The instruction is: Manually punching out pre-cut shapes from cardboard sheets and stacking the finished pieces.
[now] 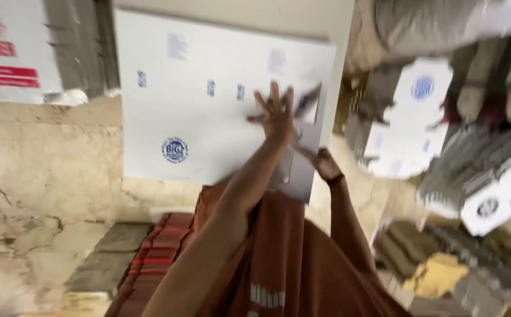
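Note:
A large flat white cardboard sheet [208, 100] with small blue prints and a round blue mark lies in front of me on the marble floor. My left hand [277, 114] rests on its right part with the fingers spread wide, next to a grey flap [308, 103]. My right hand [326, 165] is lower and to the right, closed on the sheet's grey lower right edge [299, 176]. Both arms reach forward over my brown garment [290, 264]. The picture is blurred by motion.
Stacks of flat white cartons [408, 129] with round blue marks lie at the right, with grey-edged bundles [484, 176] beside them. A red striped cloth [152, 258] and a grey slab [105, 258] are at lower left. Yellow scraps [437, 273] lie at lower right.

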